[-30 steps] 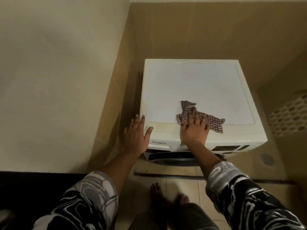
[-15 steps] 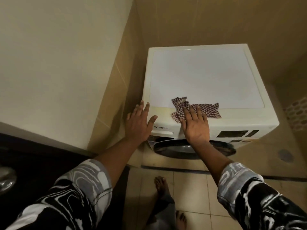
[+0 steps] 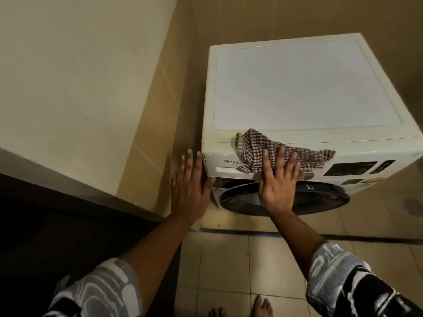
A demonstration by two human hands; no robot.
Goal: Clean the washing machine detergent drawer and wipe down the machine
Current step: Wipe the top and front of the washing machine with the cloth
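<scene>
Checked cloth (image 3: 258,149) drapes over the front top edge of the washing machine (image 3: 297,88), pressed to its fascia by the right hand (image 3: 277,186), fingers straight and spread. The left hand (image 3: 190,195), flat and holding nothing, rests at the machine's left front corner, beside the closed detergent drawer (image 3: 225,169). Even sideways strokes toward the control panel (image 3: 352,168) should serve best. The tiled wall (image 3: 164,110) crowds the machine's left side, while its right looks freer.

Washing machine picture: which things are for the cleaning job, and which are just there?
For the job: washing machine, detergent drawer, checked cloth, right hand pressing it, left hand beside the machine.
Just there: floor drain, tiled floor, bare feet.
</scene>
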